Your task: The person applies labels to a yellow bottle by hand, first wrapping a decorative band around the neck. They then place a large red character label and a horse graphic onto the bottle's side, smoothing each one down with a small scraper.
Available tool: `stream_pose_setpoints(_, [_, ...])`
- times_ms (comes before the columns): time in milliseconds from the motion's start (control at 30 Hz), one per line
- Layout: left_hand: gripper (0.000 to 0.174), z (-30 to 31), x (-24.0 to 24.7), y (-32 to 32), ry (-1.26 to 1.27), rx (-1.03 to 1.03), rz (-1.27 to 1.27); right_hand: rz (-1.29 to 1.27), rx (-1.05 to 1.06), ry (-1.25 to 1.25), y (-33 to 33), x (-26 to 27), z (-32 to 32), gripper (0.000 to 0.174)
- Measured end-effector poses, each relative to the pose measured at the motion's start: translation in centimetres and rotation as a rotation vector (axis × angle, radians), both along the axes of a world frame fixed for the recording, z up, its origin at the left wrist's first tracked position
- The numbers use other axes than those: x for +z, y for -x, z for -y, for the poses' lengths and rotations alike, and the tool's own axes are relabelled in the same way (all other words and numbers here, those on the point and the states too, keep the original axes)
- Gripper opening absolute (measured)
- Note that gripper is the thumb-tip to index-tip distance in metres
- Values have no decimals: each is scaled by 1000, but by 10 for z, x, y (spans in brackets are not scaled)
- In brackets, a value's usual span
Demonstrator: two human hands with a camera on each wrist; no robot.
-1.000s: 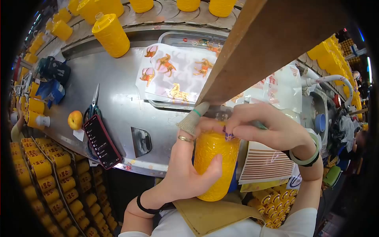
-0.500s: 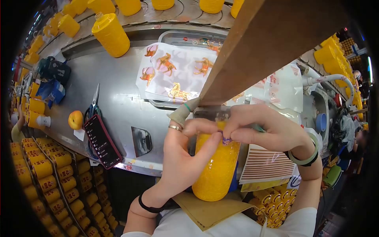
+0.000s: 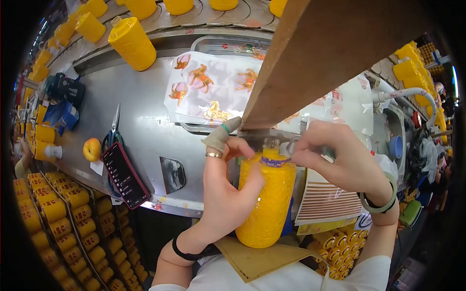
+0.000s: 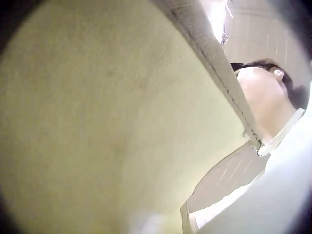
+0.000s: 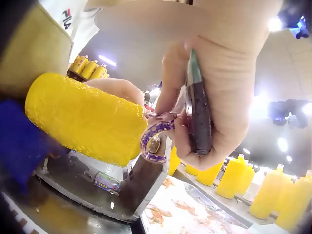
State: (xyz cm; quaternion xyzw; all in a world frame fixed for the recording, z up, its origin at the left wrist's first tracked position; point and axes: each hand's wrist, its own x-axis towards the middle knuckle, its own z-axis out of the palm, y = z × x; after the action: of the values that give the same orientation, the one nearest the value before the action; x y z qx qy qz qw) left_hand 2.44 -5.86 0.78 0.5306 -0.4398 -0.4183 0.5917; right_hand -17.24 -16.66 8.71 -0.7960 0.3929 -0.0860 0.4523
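Observation:
A yellow textured bottle [image 3: 266, 208] with a clear neck stands upright in front of the person's apron [image 3: 264, 257]. The left hand [image 3: 228, 194] holds its upper left side, thumb across the front; a cloth cover sits on one finger. Around the bottle's shoulder runs a purple patterned strip [image 3: 273, 162]. At the strip's right end the right hand [image 3: 335, 155] pinches it between thumb and fingers. Tucked in that hand, the right wrist view shows a slim dark tool [image 5: 199, 117] with a green end. Mostly apron fills the left wrist view.
A wooden beam [image 3: 310, 63] slants down close behind the bottle. Printed horse decal sheets [image 3: 208, 97] lie on a tray. Scissors [image 3: 115, 121], a phone [image 3: 126, 174] and a peach-like fruit [image 3: 92, 149] lie at left. Yellow bottles [image 3: 133, 43] line the back conveyor; striped sheets [image 3: 325, 201] lie at right.
The right hand has moved right and slightly up from the bottle neck, and more of the purple strip shows. The left thumb, lately at the strip, has dropped back onto the bottle's side.

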Motion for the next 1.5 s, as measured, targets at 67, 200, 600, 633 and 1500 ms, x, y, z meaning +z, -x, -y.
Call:
stream_pose_setpoints(67, [60, -3, -2, 3, -14, 57, -126, 13, 13, 37, 1, 0, 2, 18])
stream_pose_setpoints(200, [59, -16, 1, 0, 178, 67, 169, -18, 72, 54, -2, 5, 7, 16])
stream_pose_setpoints(600, [52, -21, 4, 10, 197, 71, 457, -86, 186, 23, -2, 7, 19, 17])
stream_pose_setpoints(633, [53, -23, 3, 8, 190, 40, 477, -116, 186, -6, -2, 8, 20, 17])
stream_pose_setpoints(1500, [56, -23, 6, 6, 245, -14, 594, -232, -68, 198, 37, -37, 12, 29])
